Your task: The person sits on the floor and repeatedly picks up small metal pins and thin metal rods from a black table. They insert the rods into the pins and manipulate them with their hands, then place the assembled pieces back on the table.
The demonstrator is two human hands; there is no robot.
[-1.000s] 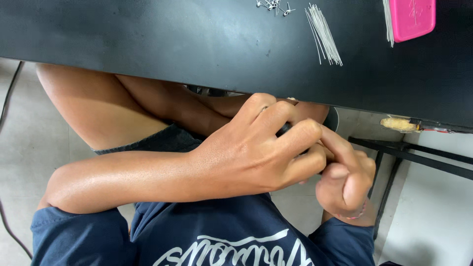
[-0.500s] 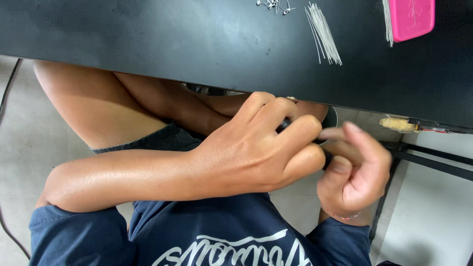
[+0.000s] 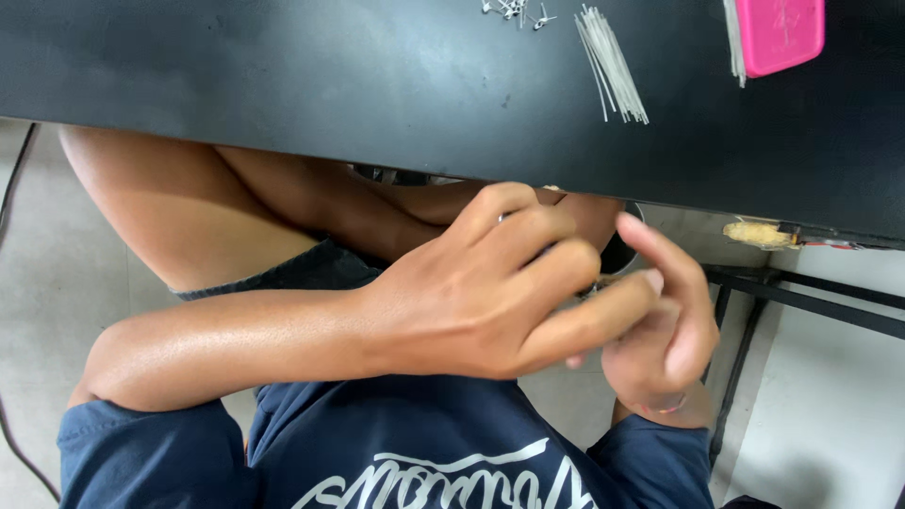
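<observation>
My left hand point(image 3: 490, 292) reaches across my lap below the edge of the black table point(image 3: 283, 85), its fingers curled, with a ring on one finger. My right hand point(image 3: 665, 330) is just to its right, touching the left fingertips, with the index finger raised and stretched out. A small dark bit shows between the two hands, too hidden to tell what it is or which hand holds it. My bare legs and dark blue shirt point(image 3: 424, 462) fill the space below the hands.
On the table lie a bundle of thin white sticks point(image 3: 613, 61), a few small metal pieces point(image 3: 514, 9) and a pink flat case point(image 3: 778, 33). A yellowish lump point(image 3: 754, 233) sits under the table edge. A black metal frame point(image 3: 811, 292) runs at the right.
My right hand has come out from under the left fingers and opened, its index finger now lifted. The left hand has loosened its curl slightly and stayed in place.
</observation>
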